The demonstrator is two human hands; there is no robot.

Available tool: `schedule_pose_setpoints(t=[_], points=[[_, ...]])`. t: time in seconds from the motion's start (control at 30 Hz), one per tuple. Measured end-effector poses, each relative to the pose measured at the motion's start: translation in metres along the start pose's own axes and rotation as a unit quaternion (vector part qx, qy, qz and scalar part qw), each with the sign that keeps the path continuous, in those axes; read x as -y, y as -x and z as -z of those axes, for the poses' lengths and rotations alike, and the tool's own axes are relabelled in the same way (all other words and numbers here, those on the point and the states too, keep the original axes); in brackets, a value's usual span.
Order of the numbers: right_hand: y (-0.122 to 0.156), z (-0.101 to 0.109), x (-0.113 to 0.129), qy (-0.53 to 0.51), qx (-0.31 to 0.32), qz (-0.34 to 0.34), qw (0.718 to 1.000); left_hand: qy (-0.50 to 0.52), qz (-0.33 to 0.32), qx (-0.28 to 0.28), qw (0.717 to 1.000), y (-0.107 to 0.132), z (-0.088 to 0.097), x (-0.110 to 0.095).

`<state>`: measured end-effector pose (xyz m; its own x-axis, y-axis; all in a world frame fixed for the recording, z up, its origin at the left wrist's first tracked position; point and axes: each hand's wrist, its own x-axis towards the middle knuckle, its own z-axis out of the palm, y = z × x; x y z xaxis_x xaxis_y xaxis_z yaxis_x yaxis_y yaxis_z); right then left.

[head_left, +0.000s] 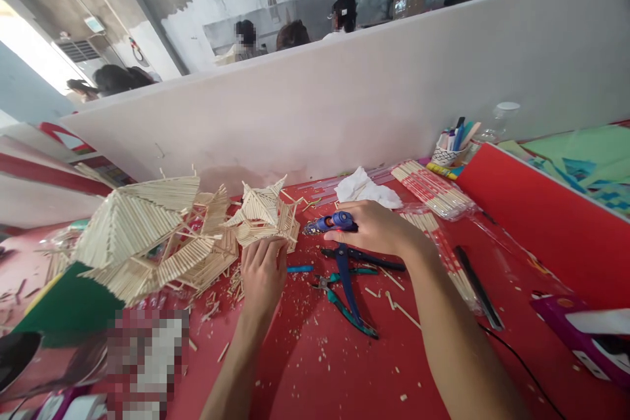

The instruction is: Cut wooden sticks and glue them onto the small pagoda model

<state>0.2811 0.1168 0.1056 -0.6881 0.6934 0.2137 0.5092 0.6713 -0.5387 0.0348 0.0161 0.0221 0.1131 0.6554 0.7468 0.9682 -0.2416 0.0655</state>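
Observation:
A small pavilion model of thin wooden sticks (pixel 260 207), with a pointed roof, stands at the middle of the red table. My left hand (pixel 263 269) has its fingers curled on the near edge of that model. Just to the right, my right hand (pixel 371 226) is closed around a blue hot glue gun (pixel 335 220), its nozzle end pointing left towards the model. Dark blue pliers (pixel 343 275) and teal-handled cutters (pixel 339 305) lie below the right hand. A larger stick pavilion (pixel 130 223) with a wide roof stands on the left.
Packs of wooden sticks (pixel 433 187) lie at the right, beside a white tissue (pixel 367 189). A pen cup (pixel 447 152) stands farther back near a red board (pixel 541 223). Stick scraps litter the table (pixel 305 367). A white partition (pixel 295 118) closes the back; people sit beyond it.

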Motion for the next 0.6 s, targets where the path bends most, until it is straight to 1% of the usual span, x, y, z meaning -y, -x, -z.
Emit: schedule_pose_setpoints(t=[0.13, 0.27, 0.47, 0.6], points=[[-0.0002, -0.0002, -0.0008, -0.005, -0.001, 0.005, 1.0, -0.007, -0.011, 0.01, 1.0, -0.0017, 0.0034, -0.0011], [0.0004, 0.0001, -0.0022, -0.006, -0.001, 0.004, 1.0, -0.004, -0.021, 0.005, 1.0, -0.0012, 0.0054, -0.0008], [0.0013, 0.0012, -0.0059, -0.011, -0.005, 0.001, 1.0, -0.013, -0.003, 0.003, 1.0, 0.005, 0.0054, 0.004], [0.001, 0.0012, -0.0061, -0.012, -0.003, -0.015, 1.0, -0.018, -0.012, 0.008, 1.0, 0.0038, 0.0041, 0.0041]])
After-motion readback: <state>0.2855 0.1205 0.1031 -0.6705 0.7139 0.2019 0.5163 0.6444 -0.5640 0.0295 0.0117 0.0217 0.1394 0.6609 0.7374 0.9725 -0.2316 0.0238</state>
